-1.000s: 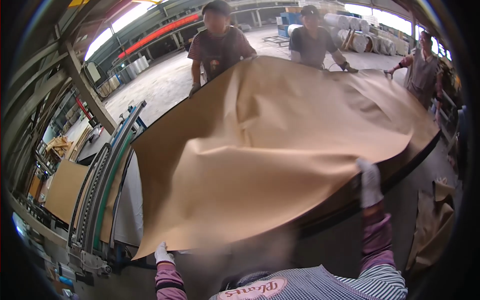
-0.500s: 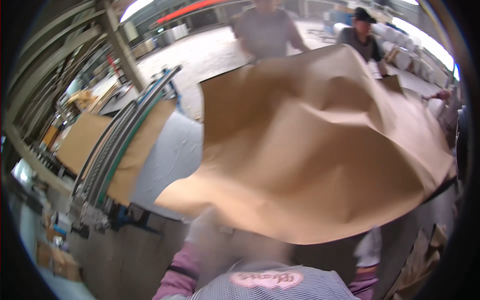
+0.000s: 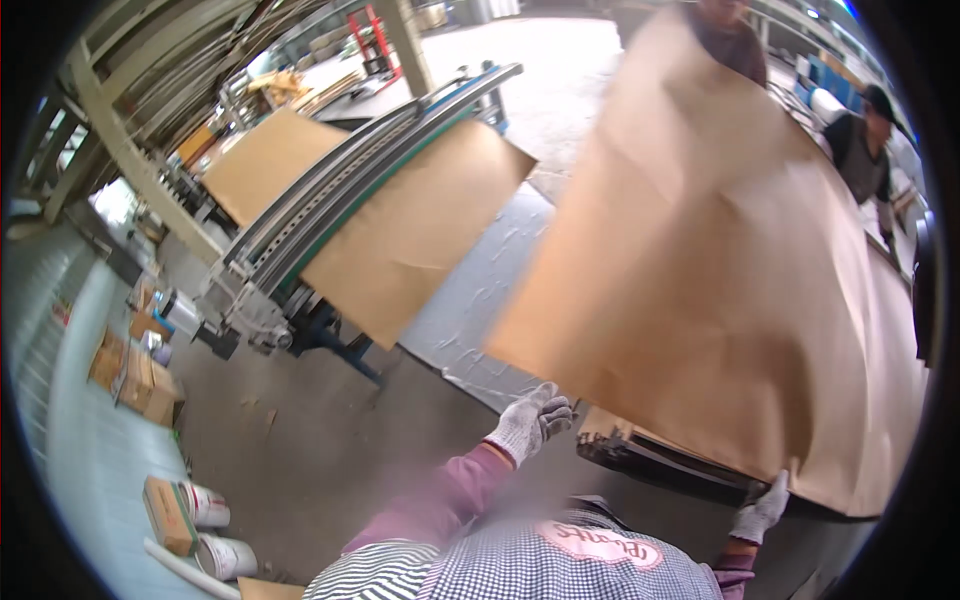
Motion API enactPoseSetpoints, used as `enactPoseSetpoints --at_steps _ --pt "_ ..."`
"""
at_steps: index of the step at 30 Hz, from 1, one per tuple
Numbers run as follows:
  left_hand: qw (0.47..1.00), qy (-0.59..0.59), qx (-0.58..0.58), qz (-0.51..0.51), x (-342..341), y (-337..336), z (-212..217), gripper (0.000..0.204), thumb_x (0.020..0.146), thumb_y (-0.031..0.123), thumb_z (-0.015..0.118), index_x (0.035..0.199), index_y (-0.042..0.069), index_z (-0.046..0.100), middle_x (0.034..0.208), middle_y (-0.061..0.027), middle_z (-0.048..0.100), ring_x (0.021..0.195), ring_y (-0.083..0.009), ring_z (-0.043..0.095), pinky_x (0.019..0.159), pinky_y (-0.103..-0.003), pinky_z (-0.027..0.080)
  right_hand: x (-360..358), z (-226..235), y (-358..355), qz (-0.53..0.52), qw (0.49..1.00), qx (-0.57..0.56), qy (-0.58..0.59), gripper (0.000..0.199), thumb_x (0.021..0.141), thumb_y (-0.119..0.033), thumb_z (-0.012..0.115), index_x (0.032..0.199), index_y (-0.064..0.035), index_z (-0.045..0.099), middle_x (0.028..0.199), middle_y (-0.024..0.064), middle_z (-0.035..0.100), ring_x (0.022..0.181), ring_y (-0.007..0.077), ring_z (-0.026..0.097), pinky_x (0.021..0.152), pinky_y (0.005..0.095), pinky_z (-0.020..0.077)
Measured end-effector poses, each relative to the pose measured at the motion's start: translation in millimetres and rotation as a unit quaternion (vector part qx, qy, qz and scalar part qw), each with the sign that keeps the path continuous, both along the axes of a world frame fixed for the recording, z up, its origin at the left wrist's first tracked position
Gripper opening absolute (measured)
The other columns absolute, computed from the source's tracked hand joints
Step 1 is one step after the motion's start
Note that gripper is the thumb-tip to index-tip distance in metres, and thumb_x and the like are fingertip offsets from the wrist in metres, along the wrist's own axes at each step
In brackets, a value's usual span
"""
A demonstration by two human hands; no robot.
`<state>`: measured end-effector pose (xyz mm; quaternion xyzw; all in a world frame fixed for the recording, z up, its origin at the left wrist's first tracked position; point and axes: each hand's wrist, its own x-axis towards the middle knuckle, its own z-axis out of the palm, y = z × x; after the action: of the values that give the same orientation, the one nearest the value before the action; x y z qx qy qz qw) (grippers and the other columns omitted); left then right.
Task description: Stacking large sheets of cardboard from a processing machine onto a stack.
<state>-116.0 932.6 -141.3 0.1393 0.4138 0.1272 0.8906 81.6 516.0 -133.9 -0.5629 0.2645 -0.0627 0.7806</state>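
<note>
A large brown paper sheet (image 3: 700, 260), creased and bowed up in the middle, spans the right half of the view. My right hand (image 3: 763, 512), in a pale knitted glove, is closed on its near edge. My left hand (image 3: 532, 425), gloved alike, is just off the sheet's near left edge, fingers apart and nothing seen in them. Beneath the sheet, a stack with a dark, ragged edge (image 3: 660, 462) partly shows. Across the sheet, one person (image 3: 735, 45) stands at its far edge, their hands hidden behind it. Another person (image 3: 865, 150) in a dark cap stands farther right.
To the left, a long rail machine (image 3: 370, 170) crosses over a second brown sheet (image 3: 420, 220). A grey-blue tabletop (image 3: 480, 290) lies between that sheet and mine. Cardboard boxes (image 3: 148, 385) and white buckets (image 3: 225, 555) stand along the left wall. A post (image 3: 405, 50) rises behind the machine.
My view has swung right, so the machine appears nearer the middle. The sheet's far side is raised higher. My left hand has come clear of the sheet's edge; the right stays at the near edge.
</note>
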Motion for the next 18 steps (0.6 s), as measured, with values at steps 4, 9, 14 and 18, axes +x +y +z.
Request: enactPoseSetpoints --at_steps 4,9,14,18 --pt "0.995 -0.031 -0.022 0.088 -60.6 76.1 -88.9 0.018 0.089 0.020 0.061 0.099 0.007 0.052 0.067 -0.0024 0.049 0.048 -0.0172 0.048 0.041 -0.032 0.043 59.9 -83.0 -73.8 -0.001 0.973 -0.229 -0.035 0.055 0.089 -0.041 0.055 0.119 0.0056 0.055 0.111 0.0101 0.060 0.095 0.0222 0.055 0.089 0.0347 0.0441" --pt "0.884 0.383 0.239 0.117 -139.6 230.0 -213.9 0.053 0.078 0.026 0.068 0.119 0.001 0.047 0.091 -0.0163 0.055 0.073 -0.0278 0.053 0.064 -0.039 0.045 87.3 -160.4 -300.0 -0.018 0.856 -0.482 -0.186 0.048 0.091 -0.041 0.049 0.117 -0.0024 0.059 0.112 0.0134 0.061 0.101 0.0248 0.058 0.090 0.0358 0.0436" --pt "0.708 0.564 0.405 0.129 -201.7 386.3 -236.0 0.084 0.071 0.033 0.073 0.134 -0.005 0.032 0.123 -0.0298 0.050 0.112 -0.0409 0.052 0.095 -0.040 0.040 -107.3 -172.0 -59.9 0.149 0.817 -0.557 -0.010 0.042 0.090 -0.040 0.051 0.110 -0.0049 0.061 0.101 0.0128 0.062 0.092 0.0236 0.059 0.079 0.0343 0.0459" --pt "0.700 0.550 0.416 0.187 -244.4 498.4 -285.6 0.077 0.070 0.026 0.077 0.129 -0.006 0.039 0.120 -0.0242 0.055 0.106 -0.0337 0.057 0.091 -0.039 0.043 -231.3 -125.1 183.3 0.326 0.799 -0.426 0.273 0.039 0.089 -0.039 0.056 0.104 -0.0037 0.060 0.088 0.0108 0.062 0.078 0.0207 0.059 0.066 0.0321 0.0482"
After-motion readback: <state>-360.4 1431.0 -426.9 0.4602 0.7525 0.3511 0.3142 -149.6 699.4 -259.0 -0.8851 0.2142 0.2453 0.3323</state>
